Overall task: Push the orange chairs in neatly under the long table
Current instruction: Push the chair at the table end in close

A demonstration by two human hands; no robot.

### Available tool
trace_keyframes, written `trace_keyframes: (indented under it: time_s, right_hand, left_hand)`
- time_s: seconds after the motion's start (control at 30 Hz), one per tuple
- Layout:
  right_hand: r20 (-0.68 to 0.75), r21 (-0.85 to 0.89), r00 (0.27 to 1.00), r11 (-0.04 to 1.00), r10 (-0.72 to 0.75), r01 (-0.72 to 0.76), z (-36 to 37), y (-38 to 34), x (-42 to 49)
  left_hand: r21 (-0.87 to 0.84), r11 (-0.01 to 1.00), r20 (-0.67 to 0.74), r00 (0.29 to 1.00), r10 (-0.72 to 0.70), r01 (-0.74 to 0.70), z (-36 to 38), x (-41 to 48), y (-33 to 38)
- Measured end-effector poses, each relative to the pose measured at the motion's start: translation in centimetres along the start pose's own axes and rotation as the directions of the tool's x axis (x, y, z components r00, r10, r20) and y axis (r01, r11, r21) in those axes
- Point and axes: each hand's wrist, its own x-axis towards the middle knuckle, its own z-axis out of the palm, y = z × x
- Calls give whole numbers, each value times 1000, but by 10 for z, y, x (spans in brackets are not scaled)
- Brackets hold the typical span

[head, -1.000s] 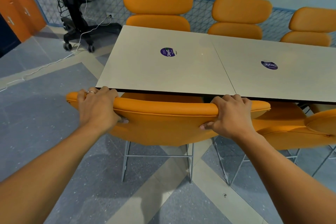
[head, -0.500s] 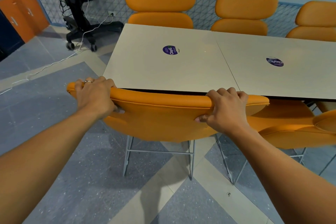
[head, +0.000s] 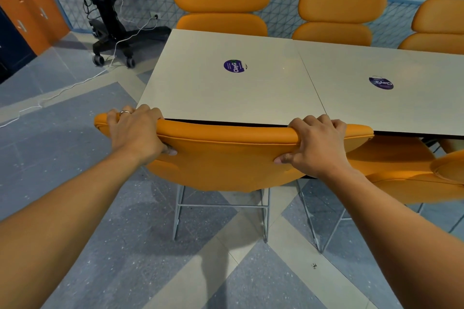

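An orange chair (head: pixel 226 158) with thin metal legs stands in front of me, its backrest top right at the near edge of the long grey table (head: pixel 251 93). My left hand (head: pixel 135 130) grips the left end of the backrest top, fingers over the far side, thumb on the near face. My right hand (head: pixel 316 143) grips the right part the same way. The seat is hidden under the tabletop. A second orange chair (head: pixel 406 173) sits to the right, partly under the table.
Three orange chairs (head: pixel 221 5) (head: pixel 339 12) (head: pixel 439 25) line the far side of the table. A black wheeled stand (head: pixel 110 22) with a white cable trailing over the floor is at the back left. Orange cabinets (head: pixel 32 15) line the left wall.
The chair has slid forward: its backrest top now lies against the table's near edge, and the seat gap seen before is hidden. Both hands keep the same grip.
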Motion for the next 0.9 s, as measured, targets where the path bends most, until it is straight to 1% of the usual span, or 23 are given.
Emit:
trace_keyframes:
  time_s: [0.2, 0.37, 0.53, 0.67, 0.8, 0.9]
  right_hand:
    - [40, 1, 999, 1000, 9, -9, -5, 8, -4]
    - [44, 13, 999, 1000, 24, -24, -5, 6, -5]
    - [26, 10, 999, 1000, 26, -26, -4, 5, -6]
    - [23, 2, 1000, 1000, 19, -19, -3, 4, -5]
    - [67, -25, 998, 1000, 18, -16, -5, 5, -5]
    - [156, -37, 988, 999, -9, 15, -14, 2, -2]
  left_hand:
    - [12, 1000, -10, 1000, -1, 1, 3, -8, 9]
    - [-7, 1000, -7, 1000, 9, -9, 4, -9, 6]
    - [-17, 1000, -27, 999, -21, 21, 5, -7, 7]
    - [-18, 998, -12, 998, -54, 53, 6, -6, 8]
    - [-52, 997, -32, 997, -65, 63, 7, -14, 9]
    - [-103, 994, -43, 999, -26, 22, 7, -22, 6]
